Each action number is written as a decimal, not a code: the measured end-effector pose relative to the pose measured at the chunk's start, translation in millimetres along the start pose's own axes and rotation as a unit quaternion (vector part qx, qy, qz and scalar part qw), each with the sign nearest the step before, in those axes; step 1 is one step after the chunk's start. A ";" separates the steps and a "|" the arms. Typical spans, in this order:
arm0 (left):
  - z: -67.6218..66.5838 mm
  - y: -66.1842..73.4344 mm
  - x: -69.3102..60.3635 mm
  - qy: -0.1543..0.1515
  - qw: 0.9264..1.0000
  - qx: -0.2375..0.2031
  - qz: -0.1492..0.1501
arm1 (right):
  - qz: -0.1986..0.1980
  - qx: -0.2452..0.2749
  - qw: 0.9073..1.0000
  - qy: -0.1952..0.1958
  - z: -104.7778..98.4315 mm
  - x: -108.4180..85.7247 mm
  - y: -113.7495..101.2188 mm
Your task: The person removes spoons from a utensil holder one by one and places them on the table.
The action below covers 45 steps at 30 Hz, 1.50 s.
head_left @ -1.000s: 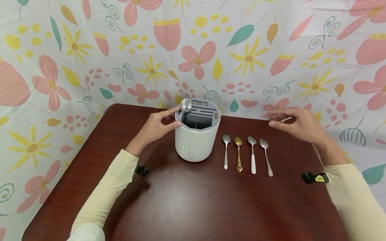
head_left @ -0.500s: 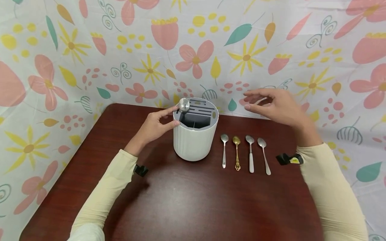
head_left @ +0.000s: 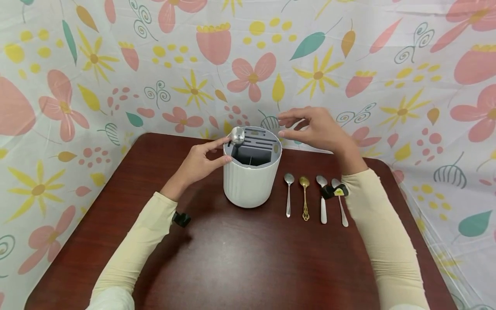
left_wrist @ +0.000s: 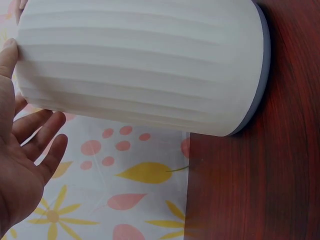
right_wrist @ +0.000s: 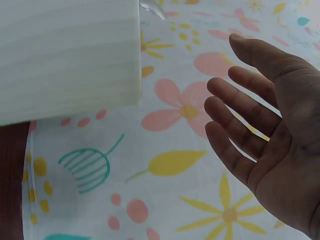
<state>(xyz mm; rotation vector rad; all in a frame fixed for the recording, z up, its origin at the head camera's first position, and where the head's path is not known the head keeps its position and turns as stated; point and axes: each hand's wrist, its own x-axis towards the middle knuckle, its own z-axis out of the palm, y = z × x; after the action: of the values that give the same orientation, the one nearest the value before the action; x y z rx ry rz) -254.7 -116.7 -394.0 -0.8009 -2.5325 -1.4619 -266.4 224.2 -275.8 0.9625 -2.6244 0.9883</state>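
A white ribbed utensil holder [head_left: 249, 183] stands upright on the table, its grey divided top showing slots and compartments. From the left of that top sticks up a silver spoon [head_left: 237, 135], bowl uppermost; its handle is hidden inside. My left hand [head_left: 197, 164] rests at the holder's left rim with thumb and fingers extended, the index fingertip near the spoon. In the left wrist view the thumb touches the ribbed wall. My right hand [head_left: 315, 129] hovers just right of the holder's rim, fingers loosely bent and apart from it, with nothing between them.
To the holder's right lie a silver spoon [head_left: 288, 193], a gold spoon [head_left: 305, 196], a white-handled spoon [head_left: 323, 209] and another silver spoon [head_left: 343, 213], partly behind my right wrist camera [head_left: 334, 190]. A floral cloth [head_left: 252, 51] hangs behind the dark red table [head_left: 232, 258].
My right hand has moved left, from beyond the row of spoons to beside the holder's top. The left hand, holder and spoons have stayed put.
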 end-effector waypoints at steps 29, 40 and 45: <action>0.0 -1.2 1.3 -0.007 1.000 -0.009 -0.006 | 0.048 0.013 0.999 -0.017 73.5 35.2 -22.0; 1.3 -3.2 1.1 -0.004 1.000 -0.009 0.005 | 0.039 0.008 0.999 -0.003 88.1 37.2 -27.3; 1.2 -2.5 0.6 -0.001 1.000 -0.005 0.007 | 0.027 -0.008 1.000 0.007 93.0 36.8 -26.4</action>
<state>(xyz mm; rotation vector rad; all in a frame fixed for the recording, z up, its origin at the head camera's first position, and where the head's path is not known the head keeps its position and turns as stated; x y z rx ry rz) -256.3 -116.5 -396.4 -0.8208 -2.5163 -1.4721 -272.8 130.6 -319.3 0.8816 -2.6551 0.9823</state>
